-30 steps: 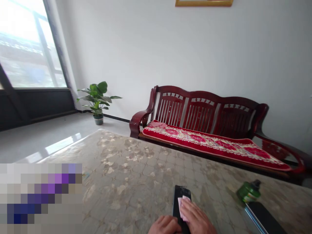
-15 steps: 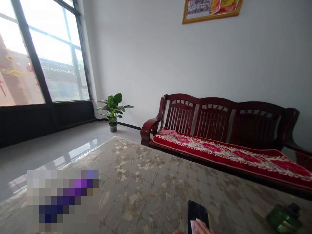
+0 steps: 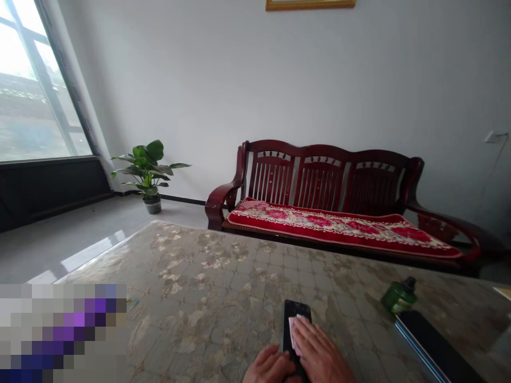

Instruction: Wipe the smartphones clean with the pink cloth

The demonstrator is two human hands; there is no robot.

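Observation:
A black smartphone (image 3: 297, 307) lies on the patterned tablecloth (image 3: 215, 303) near the bottom centre. My right hand (image 3: 321, 351) rests over it from the right, its fingers together and pressing a small pink cloth (image 3: 294, 329) to the screen. At the phone's lower left edge, the curled fingers of my left hand (image 3: 268, 366) grip the phone. Both hands cover the lower part of the phone, and the frame cuts them off at the bottom.
A green bottle (image 3: 399, 298) with a dark cap stands to the right, beside a dark flat case-like object (image 3: 437, 346). A blurred purple patch (image 3: 75, 324) covers the lower left. Beyond the table are a red wooden bench (image 3: 315, 175) and a potted plant (image 3: 149, 170).
The view has turned right and down, so both hands and the flat dark object now show. The phone, bottle and bench appear farther left. The pink cloth remains on the phone under my right hand.

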